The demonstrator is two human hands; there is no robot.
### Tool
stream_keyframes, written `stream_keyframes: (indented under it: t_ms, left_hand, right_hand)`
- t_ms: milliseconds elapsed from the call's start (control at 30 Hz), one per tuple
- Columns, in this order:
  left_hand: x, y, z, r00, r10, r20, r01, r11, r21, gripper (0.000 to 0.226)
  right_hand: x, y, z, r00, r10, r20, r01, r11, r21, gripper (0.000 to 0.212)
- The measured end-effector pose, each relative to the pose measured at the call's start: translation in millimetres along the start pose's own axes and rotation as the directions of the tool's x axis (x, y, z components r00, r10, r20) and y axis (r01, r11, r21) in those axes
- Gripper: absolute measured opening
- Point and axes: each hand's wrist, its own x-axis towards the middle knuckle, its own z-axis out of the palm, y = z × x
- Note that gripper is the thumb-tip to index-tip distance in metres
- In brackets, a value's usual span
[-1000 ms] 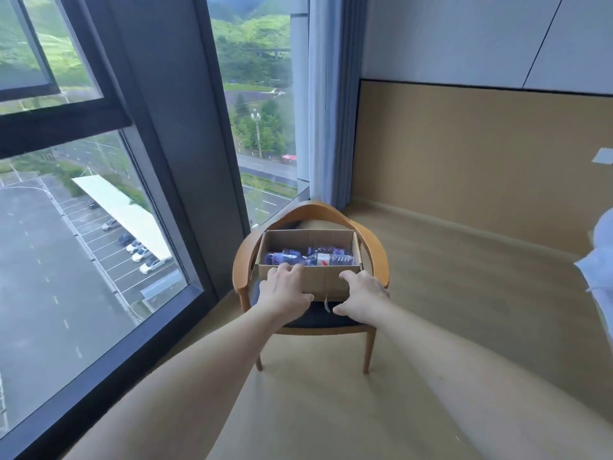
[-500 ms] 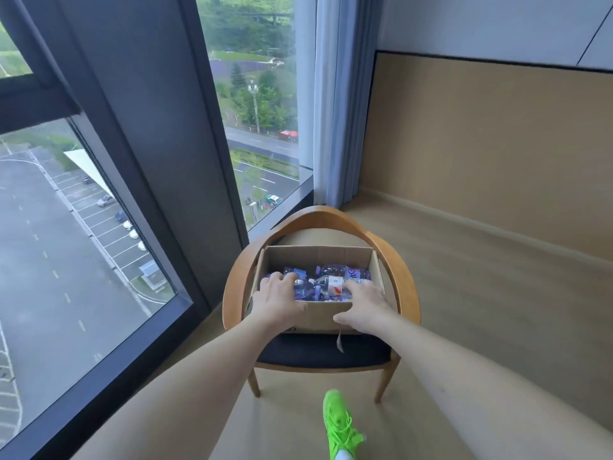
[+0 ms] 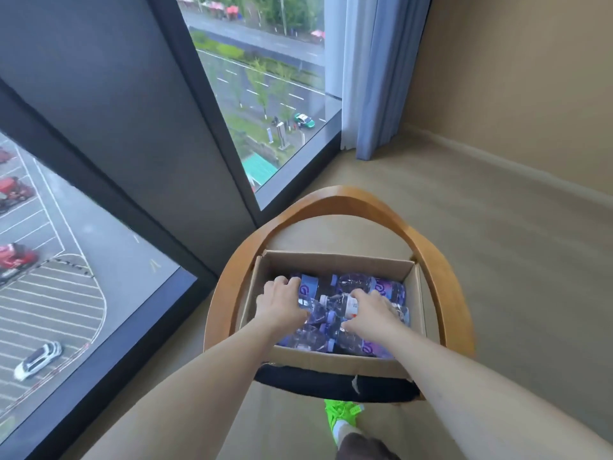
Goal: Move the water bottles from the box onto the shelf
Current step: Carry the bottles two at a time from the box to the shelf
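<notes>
Big floor-to-ceiling window (image 3: 268,94) on the left looks down on a road and car park, with a pale blue curtain (image 3: 374,74) hanging in the corner and a beige carpeted floor (image 3: 497,227) below. Parked by the glass is a curved wooden armchair with a dark seat cushion (image 3: 444,260), and sitting on that seat is an open brown cardboard box (image 3: 335,260).

Inside the box are clear plastic water bottles with purple labels (image 3: 384,288), all lying on their sides, packed close together.

Both arms reach down into it. Left hand (image 3: 282,305) has its fingers curled over a bottle at the left side of the box, looks like it's gripping it. Right hand (image 3: 371,313) is curled round a clear bottle with a white and red label (image 3: 341,303) lying across the middle.

Neon green sneaker (image 3: 341,415) pokes out on the floor just below the chair.
</notes>
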Motion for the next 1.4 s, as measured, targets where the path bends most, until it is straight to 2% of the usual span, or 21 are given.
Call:
stream_keyframes:
  t_ms: [133, 267, 367, 433, 567, 700, 967, 1233, 1400]
  left_hand:
    - [39, 2, 21, 0.992, -0.049, 0.119, 0.046, 0.999, 0.022, 0.07]
    - [61, -5, 38, 0.98, -0.047, 0.192, 0.032, 0.996, 0.081, 0.076]
    - [80, -14, 51, 0.978, 0.012, 0.208, -0.051, 0.982, 0.183, 0.077]
    - [93, -18, 59, 0.97, 0.054, 0.237, -0.113, 0.964, 0.242, 0.078]
    - [113, -25, 75, 0.93, 0.097, 0.354, -0.223, 0.916, 0.334, 0.083]
    - [124, -32, 89, 0.908, 0.145, 0.392, -0.308, 0.866, 0.393, 0.08]
    - [139, -34, 72, 0.849, 0.203, 0.488, -0.419, 0.822, 0.387, 0.072]
    - [129, -31, 57, 0.798, 0.238, 0.554, -0.479, 0.808, 0.343, 0.069]
    - [132, -34, 42, 0.777, 0.236, 0.584, -0.431, 0.875, 0.221, 0.079]
  right_hand:
    - [42, 8, 11, 0.997, 0.03, 0.072, -0.029, 0.999, -0.019, 0.069]
    - [65, 14, 25, 0.995, 0.042, 0.089, -0.034, 0.995, -0.093, 0.068]
    - [82, 20, 36, 0.999, -0.005, 0.048, 0.014, 0.98, -0.197, 0.064]
    - [93, 24, 43, 0.998, -0.051, 0.022, 0.056, 0.962, -0.269, 0.07]
    - [108, 27, 63, 0.997, -0.072, 0.001, 0.068, 0.932, -0.356, 0.079]
    - [114, 31, 80, 0.994, -0.096, -0.045, 0.066, 0.89, -0.451, 0.08]
    - [120, 21, 84, 0.992, -0.057, -0.108, 0.01, 0.92, -0.391, 0.059]
    - [101, 24, 76, 0.988, -0.065, -0.139, 0.018, 0.948, -0.318, 0.065]
    - [92, 18, 67, 0.979, -0.012, -0.202, -0.029, 0.979, -0.202, 0.066]
